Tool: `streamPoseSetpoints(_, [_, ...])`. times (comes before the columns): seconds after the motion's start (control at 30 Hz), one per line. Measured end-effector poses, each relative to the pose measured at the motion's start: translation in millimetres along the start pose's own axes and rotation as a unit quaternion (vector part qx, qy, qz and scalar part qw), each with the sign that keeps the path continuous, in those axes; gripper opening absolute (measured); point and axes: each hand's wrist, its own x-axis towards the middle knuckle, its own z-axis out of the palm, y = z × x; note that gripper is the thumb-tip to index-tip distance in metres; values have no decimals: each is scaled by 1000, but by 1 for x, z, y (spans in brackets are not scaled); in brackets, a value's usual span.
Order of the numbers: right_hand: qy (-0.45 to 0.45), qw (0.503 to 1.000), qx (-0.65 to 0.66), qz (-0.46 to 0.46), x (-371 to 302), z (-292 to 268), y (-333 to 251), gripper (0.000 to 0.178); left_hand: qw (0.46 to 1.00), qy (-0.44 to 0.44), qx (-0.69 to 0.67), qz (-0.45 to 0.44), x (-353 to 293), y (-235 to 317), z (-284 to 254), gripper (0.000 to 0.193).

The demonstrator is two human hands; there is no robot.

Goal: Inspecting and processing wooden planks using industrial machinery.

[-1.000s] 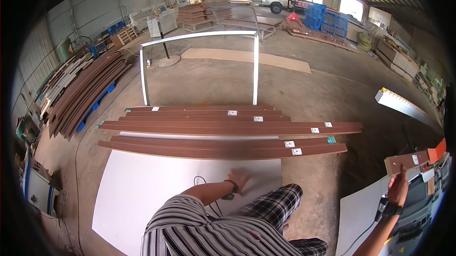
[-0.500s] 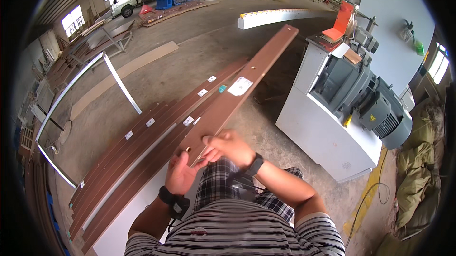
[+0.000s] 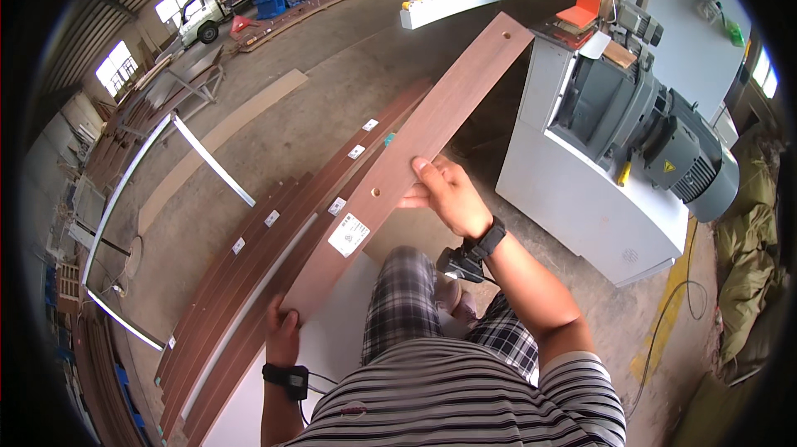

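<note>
The right hand (image 3: 448,194) is gripping a brown board (image 3: 423,131) partway along its length, thumb on top, while the left hand (image 3: 282,331) is holding its near end; the board is slanting just left of the grey-and-white machine (image 3: 610,107). Other boards (image 3: 257,264) are lying farther left of the machine; a metal frame (image 3: 214,161) is standing farther left still; a white beam (image 3: 440,11) is stretching beyond the machine's left side.

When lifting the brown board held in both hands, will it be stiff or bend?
The brown board is probably stiff: it looks straight along its whole visible length. With much of it lying beyond the right hand, that end may tip down if the left hand lets go. Its flat face suggests little rolling.
</note>
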Motion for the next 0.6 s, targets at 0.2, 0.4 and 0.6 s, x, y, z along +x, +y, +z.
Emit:
streamPoseSetpoints(0.2, [52,998,2,-40,-12,25,19,44,736,124,566,349,10,58,94,77])
streamPoseSetpoints(0.4, [29,999,42,6,-20,20,28,43,703,-38,596,387,41,73,112,68])
streamPoseSetpoints(0.6, [99,988,85,-88,-26,7,32,52,872,-408,232,-143,46,81,88,36])
